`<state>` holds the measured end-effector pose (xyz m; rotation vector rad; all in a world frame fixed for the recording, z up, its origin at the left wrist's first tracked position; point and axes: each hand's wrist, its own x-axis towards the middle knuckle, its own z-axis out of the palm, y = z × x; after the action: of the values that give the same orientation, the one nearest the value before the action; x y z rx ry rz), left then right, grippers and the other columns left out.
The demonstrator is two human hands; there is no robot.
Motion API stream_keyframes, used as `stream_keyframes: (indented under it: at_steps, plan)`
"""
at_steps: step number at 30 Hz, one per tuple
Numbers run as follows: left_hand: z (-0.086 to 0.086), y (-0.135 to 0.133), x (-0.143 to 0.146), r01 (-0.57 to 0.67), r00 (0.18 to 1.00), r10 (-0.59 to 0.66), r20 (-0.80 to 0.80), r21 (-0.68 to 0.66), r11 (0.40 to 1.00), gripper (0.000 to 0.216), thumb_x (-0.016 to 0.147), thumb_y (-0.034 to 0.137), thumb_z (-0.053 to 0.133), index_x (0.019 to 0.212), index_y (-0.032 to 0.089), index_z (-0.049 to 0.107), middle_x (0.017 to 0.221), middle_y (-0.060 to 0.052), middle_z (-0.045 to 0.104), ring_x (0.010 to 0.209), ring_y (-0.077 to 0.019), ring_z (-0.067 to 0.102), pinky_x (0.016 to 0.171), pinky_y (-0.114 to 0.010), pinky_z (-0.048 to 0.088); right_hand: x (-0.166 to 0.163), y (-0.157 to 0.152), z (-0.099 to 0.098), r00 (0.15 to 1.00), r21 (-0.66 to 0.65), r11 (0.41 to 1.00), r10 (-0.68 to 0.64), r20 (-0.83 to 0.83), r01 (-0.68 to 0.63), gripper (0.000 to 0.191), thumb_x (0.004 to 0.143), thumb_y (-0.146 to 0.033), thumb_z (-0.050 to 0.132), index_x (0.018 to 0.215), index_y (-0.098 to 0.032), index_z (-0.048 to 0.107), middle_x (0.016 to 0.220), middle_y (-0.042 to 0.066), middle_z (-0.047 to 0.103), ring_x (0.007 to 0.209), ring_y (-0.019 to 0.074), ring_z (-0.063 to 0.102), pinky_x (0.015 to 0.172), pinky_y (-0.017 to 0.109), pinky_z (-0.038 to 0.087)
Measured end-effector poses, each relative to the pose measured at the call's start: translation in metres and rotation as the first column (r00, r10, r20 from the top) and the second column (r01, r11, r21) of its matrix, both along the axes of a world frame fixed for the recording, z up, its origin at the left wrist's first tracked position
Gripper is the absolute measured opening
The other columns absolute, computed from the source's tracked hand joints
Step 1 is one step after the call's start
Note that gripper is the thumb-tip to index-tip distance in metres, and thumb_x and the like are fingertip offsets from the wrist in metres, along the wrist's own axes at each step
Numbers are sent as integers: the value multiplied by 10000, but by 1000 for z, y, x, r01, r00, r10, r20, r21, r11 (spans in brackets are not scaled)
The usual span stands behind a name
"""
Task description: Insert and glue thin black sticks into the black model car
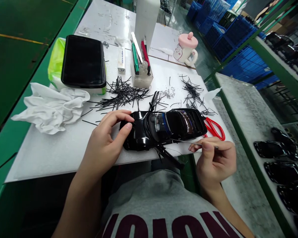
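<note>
Head view, bench log. My left hand (105, 142) is clenched over the left end of a glossy black model car body (161, 130), its fingers (116, 117) curled across the top and the thumb along the near side. The firm hold probably keeps the slick body from sliding. The body lies lengthwise along the front edge of a white board (47, 158), close to the edge, where it stays within easy reach of both hands. A thin black strip (170, 157) juts past that edge from beneath it.

My right hand (213, 162) grasps a slim steel tool (188, 142) like a pen, between thumb and fingers. I cannot tell whether it is tweezers or a pick. Its tip points at the body's near side, a hold that seems suited to fine work.

Red-handled scissors (215, 130) lie just beside the body's right end, handy to my right hand. Thin black strands (121, 94) lie in loose heaps behind the body, toward the board's middle. A clear cup of tools (142, 80) stands farther back, and a crumpled white cloth (52, 107) lies at the board's left edge, away from the strands.
</note>
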<state>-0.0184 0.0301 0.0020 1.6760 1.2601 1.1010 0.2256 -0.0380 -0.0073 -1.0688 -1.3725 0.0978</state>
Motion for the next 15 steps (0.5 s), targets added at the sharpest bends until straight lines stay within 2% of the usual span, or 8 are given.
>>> stream_keyframes:
  at_steps: [7,12,15]
  plan:
    - [0,0,0,-6,1000,6,-3,8,1000,64,947,269,573,973,253,629,1225,-1,635,1229,-201,568,1096,-309,417,-2,-2,2,992,53,999,-10,130,3,110,894,-102,630,864,-199,584,632,-42,609,554,144,633,475,277,496]
    - [0,0,0,2,1000,-2,11,8,1000,65,944,288,585,975,258,633,1228,7,637,1221,-197,571,1086,-293,422,1,-2,4,994,24,1000,11,113,-14,115,891,-90,624,846,-189,589,642,-37,613,548,143,642,469,280,505]
    - [0,-1,1,2,1000,-2,18,9,1000,71,941,288,587,974,251,637,1221,5,639,1217,-197,574,1080,-287,423,3,0,6,995,63,998,-5,97,-1,125,890,-98,628,812,-187,587,614,-41,605,525,140,635,451,275,504]
